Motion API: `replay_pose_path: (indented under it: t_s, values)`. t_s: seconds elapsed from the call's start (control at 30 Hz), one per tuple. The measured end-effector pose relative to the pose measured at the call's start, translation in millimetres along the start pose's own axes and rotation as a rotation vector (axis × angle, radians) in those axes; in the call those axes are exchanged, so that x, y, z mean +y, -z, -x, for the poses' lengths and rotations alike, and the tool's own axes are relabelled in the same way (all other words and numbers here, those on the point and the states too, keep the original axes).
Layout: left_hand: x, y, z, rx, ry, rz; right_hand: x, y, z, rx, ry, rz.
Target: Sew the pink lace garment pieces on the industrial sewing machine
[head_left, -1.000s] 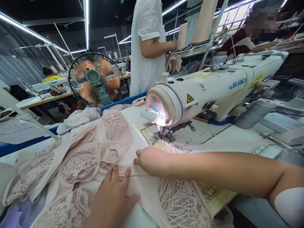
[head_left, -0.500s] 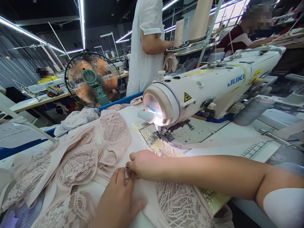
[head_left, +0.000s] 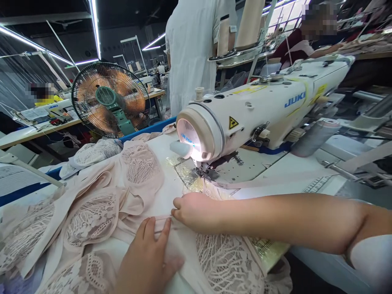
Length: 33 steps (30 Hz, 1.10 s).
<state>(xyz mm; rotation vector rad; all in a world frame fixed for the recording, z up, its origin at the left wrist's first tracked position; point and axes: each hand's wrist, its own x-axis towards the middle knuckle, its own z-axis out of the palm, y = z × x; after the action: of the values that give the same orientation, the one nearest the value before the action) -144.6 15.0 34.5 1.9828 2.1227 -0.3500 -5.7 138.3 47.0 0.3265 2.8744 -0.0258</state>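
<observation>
My left hand (head_left: 151, 255) lies flat with fingers stretched out on a pale pink fabric band (head_left: 161, 222) at the table's front. My right hand (head_left: 192, 212) reaches in from the right, fingers curled in a pinch on the same band beside my left fingertips. Pink lace bra pieces (head_left: 92, 216) spread to the left and a lace panel (head_left: 226, 261) lies under my right forearm. The white JUKI sewing machine (head_left: 260, 112) stands just behind, its lit needle area (head_left: 203, 171) a short way beyond my right hand.
A standing fan (head_left: 108, 100) spins at the back left behind a blue table edge (head_left: 147, 130). A person in white (head_left: 192, 53) stands behind the machine, another sits at the far right. A grey thread cone (head_left: 315, 136) lies right of the machine.
The view has shifted a little, so everything sits further left. My right hand has slid slightly right along the band, and my left fingers have spread flatter on the fabric.
</observation>
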Motion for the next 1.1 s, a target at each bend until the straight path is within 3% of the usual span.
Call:
replay_pose_path:
  t_s: [0.13,0.33,0.47,0.67,0.93,1.1]
  values:
    - [-9.5,-12.7,-2.1,0.089,-0.053,-0.013,7.9,-3.1,12.3,0.011,-0.059,-0.044]
    - [-25.4,-41.9,-11.6,0.507,-0.312,-0.231,11.5,-7.9,12.4,0.138,-0.135,-0.14]
    - [-17.9,-44.2,-14.6,0.645,-0.396,-0.31,7.1,-12.3,1.4,0.091,-0.108,-0.14]
    - [-3.7,-38.8,-11.8,0.646,-0.33,-0.272,6.7,-13.8,-5.8,0.101,-0.052,-0.114]
    - [-16.8,-46.5,-13.1,0.506,-0.323,-0.223,9.5,-3.0,10.2,-0.003,-0.026,0.009]
    - [-13.4,-41.2,-12.7,0.412,-0.273,-0.16,15.4,-2.7,25.1,-0.033,-0.055,0.012]
